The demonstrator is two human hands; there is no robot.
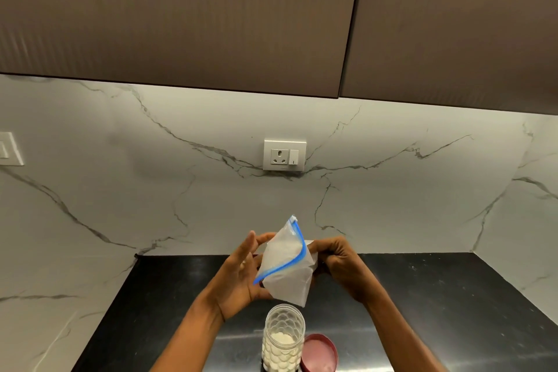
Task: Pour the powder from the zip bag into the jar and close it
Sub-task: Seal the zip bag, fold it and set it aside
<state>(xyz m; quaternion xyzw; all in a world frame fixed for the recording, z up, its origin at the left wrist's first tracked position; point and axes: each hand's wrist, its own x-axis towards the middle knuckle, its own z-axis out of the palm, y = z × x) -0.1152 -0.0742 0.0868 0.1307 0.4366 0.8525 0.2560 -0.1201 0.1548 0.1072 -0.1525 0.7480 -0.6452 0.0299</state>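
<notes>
The zip bag (287,266), still holding white powder, hangs in the air just above and behind the open jar (283,337), which stands on the dark surface (422,311) already partly filled, its pink lid (320,353) lying beside it. The left hand (238,278) cradles the bag with fingers spread and nearly straight, while the right hand (341,266) pinches its far side. To pour cleanly, I'd bring a low corner of the blue zip edge right over the jar's mouth and tip slowly.
</notes>
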